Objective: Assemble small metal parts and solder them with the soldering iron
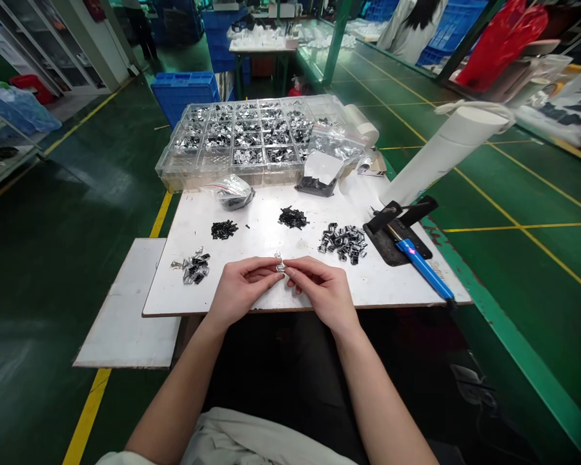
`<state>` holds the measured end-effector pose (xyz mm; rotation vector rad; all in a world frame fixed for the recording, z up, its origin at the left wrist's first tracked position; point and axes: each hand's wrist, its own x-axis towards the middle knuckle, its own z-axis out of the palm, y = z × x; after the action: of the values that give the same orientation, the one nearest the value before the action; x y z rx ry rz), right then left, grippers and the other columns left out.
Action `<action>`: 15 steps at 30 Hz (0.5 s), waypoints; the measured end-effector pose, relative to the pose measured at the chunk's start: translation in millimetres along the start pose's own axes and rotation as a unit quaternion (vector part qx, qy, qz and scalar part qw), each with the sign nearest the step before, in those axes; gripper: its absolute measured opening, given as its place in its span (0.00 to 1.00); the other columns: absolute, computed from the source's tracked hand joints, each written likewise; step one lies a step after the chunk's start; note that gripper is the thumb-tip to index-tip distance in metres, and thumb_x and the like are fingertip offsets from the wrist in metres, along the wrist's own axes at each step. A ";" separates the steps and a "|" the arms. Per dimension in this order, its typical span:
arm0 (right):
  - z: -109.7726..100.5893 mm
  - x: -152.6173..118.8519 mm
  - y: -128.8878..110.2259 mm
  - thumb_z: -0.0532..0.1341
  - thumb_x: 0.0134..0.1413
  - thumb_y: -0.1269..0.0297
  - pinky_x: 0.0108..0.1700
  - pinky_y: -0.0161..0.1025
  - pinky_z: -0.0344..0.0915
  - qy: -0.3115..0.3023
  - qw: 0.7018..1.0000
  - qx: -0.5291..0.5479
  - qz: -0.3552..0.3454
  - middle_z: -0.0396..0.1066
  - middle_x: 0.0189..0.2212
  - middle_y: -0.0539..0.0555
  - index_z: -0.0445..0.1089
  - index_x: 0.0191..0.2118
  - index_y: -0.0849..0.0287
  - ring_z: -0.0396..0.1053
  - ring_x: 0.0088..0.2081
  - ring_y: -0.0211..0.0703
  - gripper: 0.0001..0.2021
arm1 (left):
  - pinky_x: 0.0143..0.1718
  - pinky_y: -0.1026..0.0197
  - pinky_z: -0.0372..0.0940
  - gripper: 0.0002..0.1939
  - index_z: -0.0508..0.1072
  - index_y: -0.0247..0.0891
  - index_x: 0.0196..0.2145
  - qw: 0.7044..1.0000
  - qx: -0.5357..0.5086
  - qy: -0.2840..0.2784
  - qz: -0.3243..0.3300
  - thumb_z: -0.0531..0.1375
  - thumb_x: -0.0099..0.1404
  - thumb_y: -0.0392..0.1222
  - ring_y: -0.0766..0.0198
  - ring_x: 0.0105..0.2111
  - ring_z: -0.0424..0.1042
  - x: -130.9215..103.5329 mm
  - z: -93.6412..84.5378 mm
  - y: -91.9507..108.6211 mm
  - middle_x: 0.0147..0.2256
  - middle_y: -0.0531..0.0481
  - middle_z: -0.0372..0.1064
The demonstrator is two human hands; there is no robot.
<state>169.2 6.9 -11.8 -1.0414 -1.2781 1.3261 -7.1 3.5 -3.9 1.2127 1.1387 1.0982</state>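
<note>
Between the fingertips of my left hand [246,284] and my right hand [322,284] is a small shiny metal part [281,267], pinched from both sides above the front of the white board [252,248]. Both hands are closed on it. Its exact kind is too small to make out. Beyond my fingers lie two piles of small black pieces, one pile [224,229] to the left and another pile [293,217] in the middle. Shiny metal pieces [343,243] are heaped to the right, and flat silvery pieces [195,267] lie to the left.
A clear compartment box [266,169] filled with metal parts stands at the back. Plastic bags [233,192] lie before it. On the right, a blue soldering iron [423,268] rests on a black stand [392,248], near a leaning white roll [445,152].
</note>
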 end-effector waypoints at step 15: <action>1.8 -0.8 3.6 0.65 0.60 0.62 0.32 0.37 0.68 0.002 0.997 -0.065 -0.046 0.75 0.37 0.54 0.81 0.42 0.52 0.72 0.33 0.40 0.08 | 0.45 0.58 0.77 0.13 0.80 0.35 0.40 0.999 0.034 0.008 0.021 0.71 0.59 0.42 0.57 0.38 0.81 -0.9 2.4 -0.8 0.36 0.46 0.81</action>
<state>167.2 5.9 -15.3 -1.0603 -1.4084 1.1834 -4.8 2.3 -4.6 1.2872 1.1764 1.1095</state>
